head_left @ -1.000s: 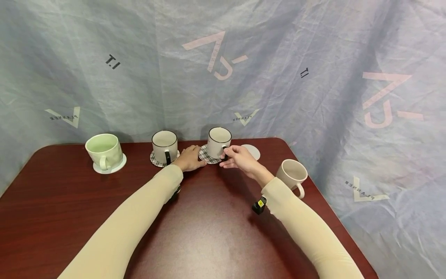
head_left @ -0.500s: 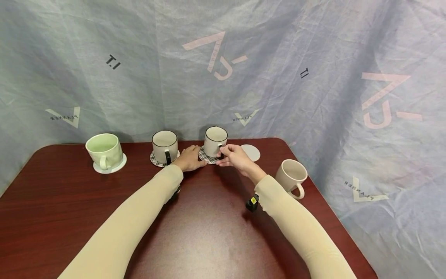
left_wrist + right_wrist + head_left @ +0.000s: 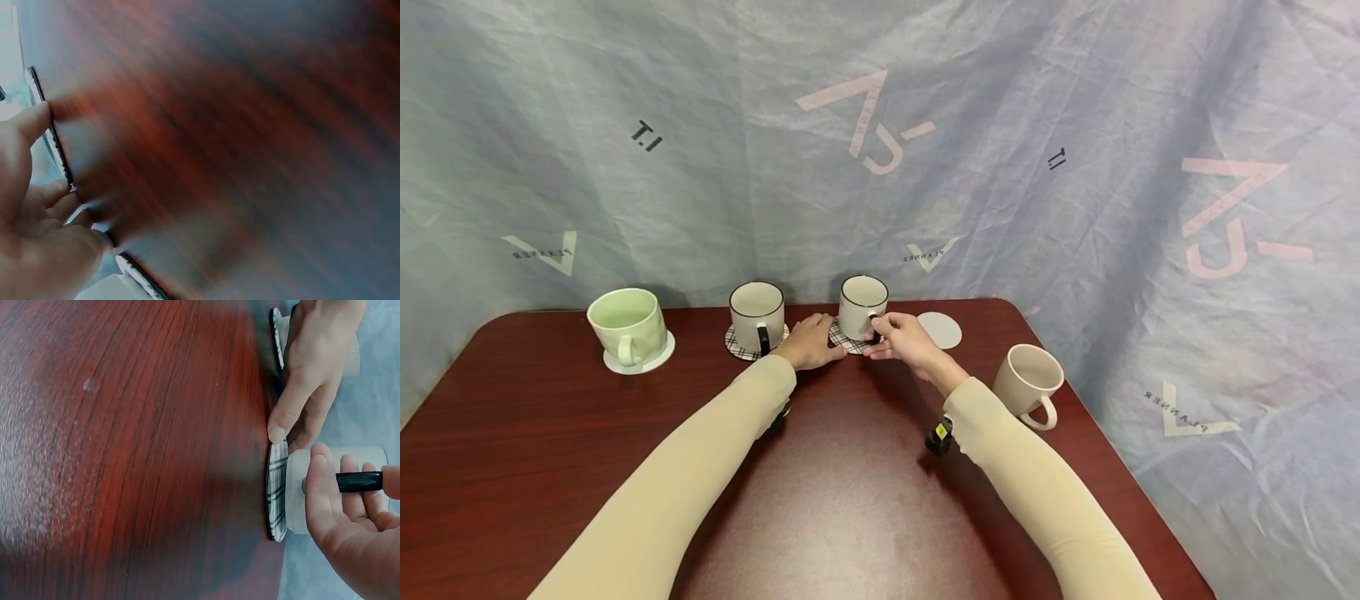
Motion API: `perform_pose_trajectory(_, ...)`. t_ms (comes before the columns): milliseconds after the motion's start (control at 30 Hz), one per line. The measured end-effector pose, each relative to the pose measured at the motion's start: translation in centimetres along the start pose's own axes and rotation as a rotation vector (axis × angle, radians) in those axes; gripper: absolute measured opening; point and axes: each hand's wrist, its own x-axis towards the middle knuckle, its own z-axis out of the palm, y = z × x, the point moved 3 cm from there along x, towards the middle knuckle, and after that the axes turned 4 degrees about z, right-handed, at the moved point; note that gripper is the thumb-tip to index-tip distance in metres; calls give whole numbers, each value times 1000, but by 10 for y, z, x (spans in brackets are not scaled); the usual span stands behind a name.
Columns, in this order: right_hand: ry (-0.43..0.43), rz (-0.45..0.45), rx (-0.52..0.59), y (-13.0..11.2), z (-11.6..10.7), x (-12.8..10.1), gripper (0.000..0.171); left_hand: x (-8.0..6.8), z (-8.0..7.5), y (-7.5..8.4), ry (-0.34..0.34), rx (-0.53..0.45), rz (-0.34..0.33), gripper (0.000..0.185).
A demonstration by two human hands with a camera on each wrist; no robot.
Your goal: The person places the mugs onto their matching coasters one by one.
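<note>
A white ribbed mug (image 3: 857, 310) with a black rim and black handle stands on a round plaid coaster (image 3: 276, 506) at the back of the table. My right hand (image 3: 913, 340) pinches its handle (image 3: 359, 482) between thumb and fingers. Beside that coaster my left hand (image 3: 808, 342) lies low at the table, its thumb and fingertips touching the coaster's edge. In the left wrist view the fingers (image 3: 37, 122) reach along a coaster rim (image 3: 59, 150). A matching mug (image 3: 752, 310) stands on another plaid coaster (image 3: 733, 346), just left of my left hand.
A pale green mug (image 3: 625, 321) stands on a white coaster (image 3: 662, 354) at the far left. Right of my right hand lies a bare white coaster (image 3: 946, 332). Near the right edge stands a beige mug (image 3: 1028, 377) directly on the dark red table (image 3: 850, 483). A grey curtain (image 3: 1000, 125) hangs behind.
My right hand has moved slightly left with the mug, which now sits more centrally over the plaid coaster. The left hand has stayed in place.
</note>
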Motion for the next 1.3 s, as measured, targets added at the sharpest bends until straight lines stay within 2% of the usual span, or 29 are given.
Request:
perform_pose_trajectory(67, -5, 0, -1, 0, 1, 0, 28, -2, -2, 3, -9, -1, -10, 82)
perform_pose_trajectory(300, 0, -1, -5, 1, 2, 1, 29, 6, 2, -2, -18, 13, -7, 85)
perform_pose_trajectory(633, -12, 8, 1, 2, 1, 0, 32, -5, -7, 10, 5, 30, 3, 81)
perform_pose_trajectory(767, -19, 6, -1, 3, 0, -1, 32, -3, -6, 7, 19, 19, 15, 83)
perform_pose_trajectory(933, -9, 1, -45, 2, 2, -1, 32, -6, -8, 7, 4, 17, -3, 83)
perform_pose_trajectory(1100, 38, -16, -135, 2, 4, -5, 36, -5, -4, 4, 8, 30, 4, 84)
perform_pose_trajectory(1300, 103, -44, -231, -8, -4, -23, 40, -6, 2, 0, 45, 12, 24, 84)
